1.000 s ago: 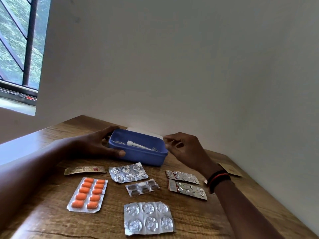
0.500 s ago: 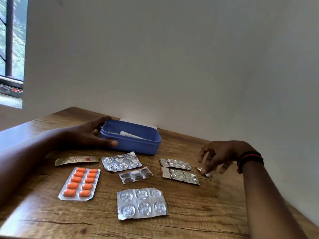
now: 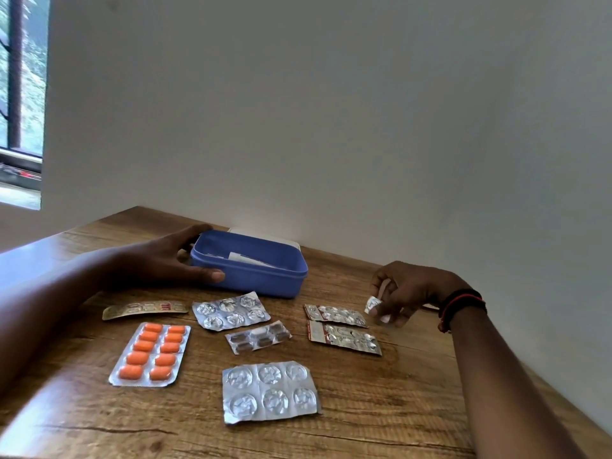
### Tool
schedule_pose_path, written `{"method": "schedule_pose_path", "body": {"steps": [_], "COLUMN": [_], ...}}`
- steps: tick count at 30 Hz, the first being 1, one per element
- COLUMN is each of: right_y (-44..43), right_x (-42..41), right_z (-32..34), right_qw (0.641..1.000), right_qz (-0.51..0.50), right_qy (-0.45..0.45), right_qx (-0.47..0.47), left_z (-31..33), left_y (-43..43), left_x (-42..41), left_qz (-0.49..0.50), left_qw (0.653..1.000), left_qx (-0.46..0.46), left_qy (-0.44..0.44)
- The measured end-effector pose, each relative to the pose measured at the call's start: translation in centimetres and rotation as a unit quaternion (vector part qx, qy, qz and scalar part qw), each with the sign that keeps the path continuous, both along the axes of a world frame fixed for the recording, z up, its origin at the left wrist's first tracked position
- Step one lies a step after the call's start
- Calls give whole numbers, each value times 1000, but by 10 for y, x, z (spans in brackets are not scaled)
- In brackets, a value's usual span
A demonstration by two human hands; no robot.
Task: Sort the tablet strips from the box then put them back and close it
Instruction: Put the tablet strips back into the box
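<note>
Left hand (image 3: 172, 260): it holds the left end of the blue box (image 3: 251, 276), thumb along the near wall and fingers curled round the far corner. I think this keeps the box from sliding.
Right hand (image 3: 410, 289): it pinches a small foil piece (image 3: 373, 304) in its fingertips, low over the table (image 3: 397, 409), just right of the two red-edged strips. It looks ready to set the piece down there.
Box: far side of the table, near the wall, open side up. Its long side runs left to right. Something white shows inside. A white lid (image 3: 265, 234) peeks out behind it.
Orange strip (image 3: 150, 354): near left, pills up, long side running near to far.
Gold strip (image 3: 144, 309): just beyond the orange one, lying left to right.
Silver strip (image 3: 230, 309): in front of the box, long side left to right.
Brown pill strip (image 3: 258, 336): just nearer than that one, tilted a little.
Big silver strip (image 3: 270, 390): nearest of all, in the middle.
Red-edged strips (image 3: 334, 314): two side by side on the right, both lying left to right.
Why spread out: each kind seems to get its own spot, so sorting is not yet done.
</note>
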State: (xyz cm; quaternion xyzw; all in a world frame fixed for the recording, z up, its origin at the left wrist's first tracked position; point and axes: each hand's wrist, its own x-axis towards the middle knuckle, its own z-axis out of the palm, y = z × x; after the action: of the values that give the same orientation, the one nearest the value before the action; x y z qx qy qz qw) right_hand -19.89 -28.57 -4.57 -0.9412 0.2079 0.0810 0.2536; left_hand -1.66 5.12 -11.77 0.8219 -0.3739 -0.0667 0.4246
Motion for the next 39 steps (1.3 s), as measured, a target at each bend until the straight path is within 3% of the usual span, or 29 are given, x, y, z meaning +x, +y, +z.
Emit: {"method": "schedule_pose_path", "body": {"steps": [6, 10, 16, 23, 29, 39], "right_y": [22, 33, 33, 39, 47, 79], "right_x": [1, 9, 22, 32, 35, 58], "right_z": [7, 5, -2, -9, -13, -48], "right_qw": [971, 948, 915, 811, 801, 836], "right_qz": [46, 61, 92, 169, 177, 185], "right_qy": [-208, -291, -392, -550, -563, -509], "right_qx": [106, 113, -30, -108, -103, -84], "left_z": [6, 6, 3, 5, 5, 4], "left_y": [1, 1, 2, -1, 2, 3], "left_x": [0, 0, 4, 0, 2, 3], "left_qz": [-7, -10, -3, -1, -3, 9], "left_qw": [1000, 999, 999, 999, 999, 998], "left_qx": [19, 20, 27, 17, 25, 53], "left_qy": [18, 25, 20, 33, 27, 17]}}
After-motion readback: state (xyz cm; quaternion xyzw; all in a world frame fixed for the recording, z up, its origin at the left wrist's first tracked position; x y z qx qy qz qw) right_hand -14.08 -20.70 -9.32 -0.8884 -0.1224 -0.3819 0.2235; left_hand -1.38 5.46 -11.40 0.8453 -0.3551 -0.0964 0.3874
